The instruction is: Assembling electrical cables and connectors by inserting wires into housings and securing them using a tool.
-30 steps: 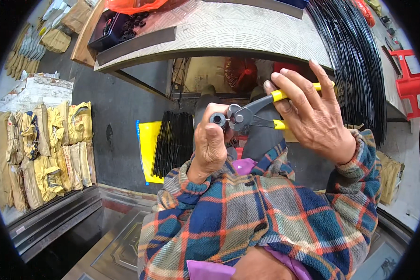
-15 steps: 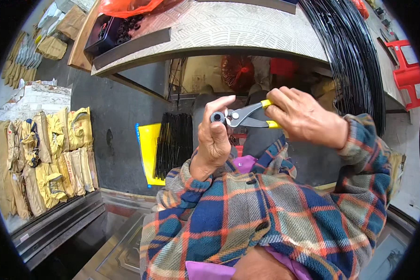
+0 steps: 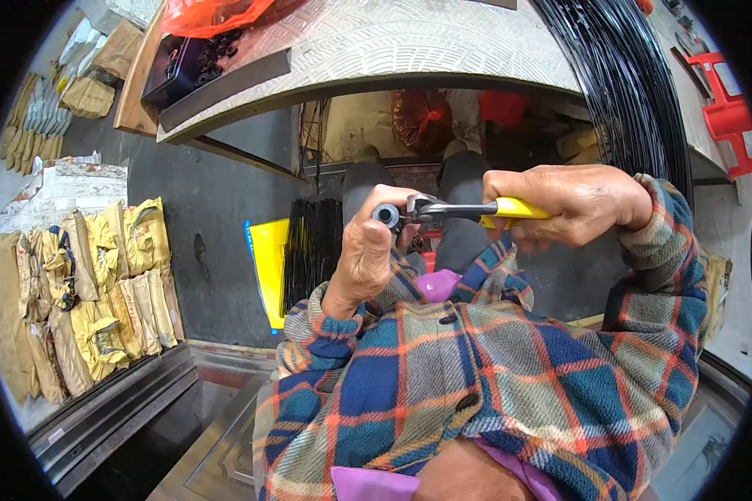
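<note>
In my left hand (image 3: 364, 250) a small black round part (image 3: 387, 215) with a hole through its middle is pinched between thumb and fingers, its open end facing up. My right hand (image 3: 570, 204) is wrapped round the yellow grips of a pair of cutting pliers (image 3: 464, 211). The pliers lie level, pointing left, seen nearly edge-on. Their metal jaws are right beside the round part, by my left fingertips; I cannot tell whether they bite on anything.
Ahead stands a pale patterned worktable (image 3: 409, 42) with a dark bin (image 3: 180, 75) of small black parts. Long black rods (image 3: 614, 75) lie at its right. More black rods (image 3: 311, 255) rest by a yellow sheet (image 3: 269, 267). Packed sacks (image 3: 100, 301) fill the left; a red stool (image 3: 727, 104) is far right.
The pliers have turned from flat, handles spread, to edge-on, with the handles closer together. My right hand has rolled over and moved slightly right and down. My left hand still holds the round part.
</note>
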A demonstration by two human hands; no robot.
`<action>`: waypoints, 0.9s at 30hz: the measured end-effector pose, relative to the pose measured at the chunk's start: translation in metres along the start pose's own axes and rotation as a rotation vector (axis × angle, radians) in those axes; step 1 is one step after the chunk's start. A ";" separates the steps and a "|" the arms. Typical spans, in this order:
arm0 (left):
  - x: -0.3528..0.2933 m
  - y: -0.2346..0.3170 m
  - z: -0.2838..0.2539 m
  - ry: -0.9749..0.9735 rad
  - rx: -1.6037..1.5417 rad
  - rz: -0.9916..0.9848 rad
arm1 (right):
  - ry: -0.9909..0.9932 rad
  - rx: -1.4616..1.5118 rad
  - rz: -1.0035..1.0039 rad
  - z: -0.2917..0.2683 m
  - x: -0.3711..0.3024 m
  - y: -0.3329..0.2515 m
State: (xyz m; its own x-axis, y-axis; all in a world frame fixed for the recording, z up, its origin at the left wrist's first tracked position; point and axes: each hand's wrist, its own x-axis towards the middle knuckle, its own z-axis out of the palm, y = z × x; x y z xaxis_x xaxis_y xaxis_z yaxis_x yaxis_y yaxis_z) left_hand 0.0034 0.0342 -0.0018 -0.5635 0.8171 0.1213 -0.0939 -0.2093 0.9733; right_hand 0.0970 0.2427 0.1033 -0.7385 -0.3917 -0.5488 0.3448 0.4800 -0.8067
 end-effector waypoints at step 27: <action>-0.024 -0.027 -0.197 0.607 0.883 0.205 | 1.104 -1.193 0.236 -0.117 0.006 0.118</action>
State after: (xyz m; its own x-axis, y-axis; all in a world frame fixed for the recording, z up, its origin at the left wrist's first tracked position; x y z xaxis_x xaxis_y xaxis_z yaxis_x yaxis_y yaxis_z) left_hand -0.1421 -0.0852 -0.0694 -0.8350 0.3590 0.4169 0.5339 0.3460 0.7715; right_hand 0.0655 0.3885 0.0305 -0.9488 0.2382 0.2073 0.2747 0.9465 0.1696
